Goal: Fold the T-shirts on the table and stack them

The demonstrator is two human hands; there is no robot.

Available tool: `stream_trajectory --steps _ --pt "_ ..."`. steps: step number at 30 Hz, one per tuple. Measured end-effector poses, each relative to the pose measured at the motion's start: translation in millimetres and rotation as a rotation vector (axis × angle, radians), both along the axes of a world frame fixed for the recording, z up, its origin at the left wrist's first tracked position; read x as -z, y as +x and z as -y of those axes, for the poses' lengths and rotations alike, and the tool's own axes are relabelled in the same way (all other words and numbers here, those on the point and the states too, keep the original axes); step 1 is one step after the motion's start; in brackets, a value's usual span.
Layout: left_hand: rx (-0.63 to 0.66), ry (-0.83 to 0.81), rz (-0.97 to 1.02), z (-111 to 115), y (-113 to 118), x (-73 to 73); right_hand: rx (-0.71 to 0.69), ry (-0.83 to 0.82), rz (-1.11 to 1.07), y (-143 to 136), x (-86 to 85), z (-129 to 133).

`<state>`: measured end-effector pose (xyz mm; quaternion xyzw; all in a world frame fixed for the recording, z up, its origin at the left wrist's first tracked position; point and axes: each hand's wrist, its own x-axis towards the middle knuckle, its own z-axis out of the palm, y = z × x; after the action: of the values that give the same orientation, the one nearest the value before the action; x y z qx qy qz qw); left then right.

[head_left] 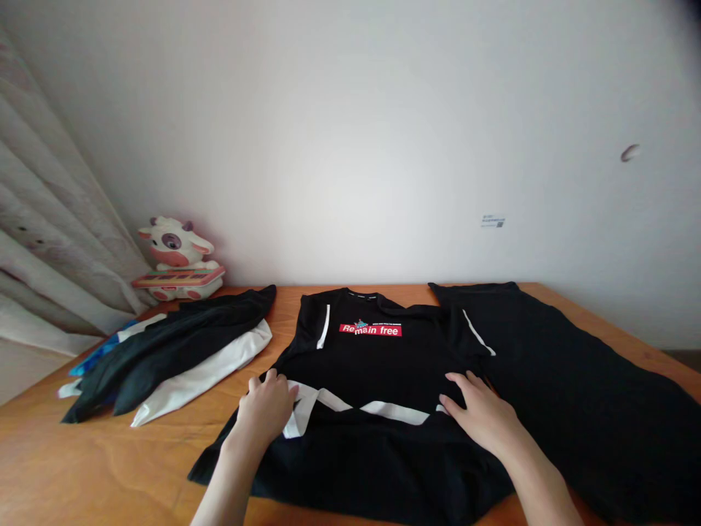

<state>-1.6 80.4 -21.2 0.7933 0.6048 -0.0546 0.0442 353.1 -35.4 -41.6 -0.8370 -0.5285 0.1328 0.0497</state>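
A black T-shirt [383,365] with a red "Remain free" print and white stripes lies face up on the wooden table [66,453], its neckline toward the wall. My left hand [267,405] rests on the shirt's left edge beside a folded white strip, fingers bent and close together; what they pinch, if anything, is hidden. On the right side of the shirt lies my right hand [476,405], thumb and fingers apart, near the end of the white band. The lower part of the shirt is rumpled toward me.
Another black garment [591,394] spreads over the table's right side. At the left lies a pile of black, white and blue clothes [180,351]. Behind it a cow-shaped toy keyboard [178,259] stands by the wall and curtain [49,219].
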Motion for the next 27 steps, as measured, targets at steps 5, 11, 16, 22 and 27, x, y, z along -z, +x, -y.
stream_trajectory --steps 5,11,16,22,27 --pt "-0.171 -0.060 -0.080 9 5 -16.6 0.061 -0.066 0.023 7 14.0 2" --pt "-0.082 0.124 0.010 -1 10 -17.8 0.064 -0.007 0.074 11 18.2 -4" --pt "-0.274 0.099 0.033 -9 1 -10.0 -0.179 0.186 0.046 2 18.4 -13" --pt "-0.262 -0.040 0.117 -16 -26 -14.6 -0.093 0.081 0.011 5 23.7 -7" --pt "-0.310 -0.063 0.097 -13 -39 -18.4 -0.027 0.042 -0.035 21 15.5 8"
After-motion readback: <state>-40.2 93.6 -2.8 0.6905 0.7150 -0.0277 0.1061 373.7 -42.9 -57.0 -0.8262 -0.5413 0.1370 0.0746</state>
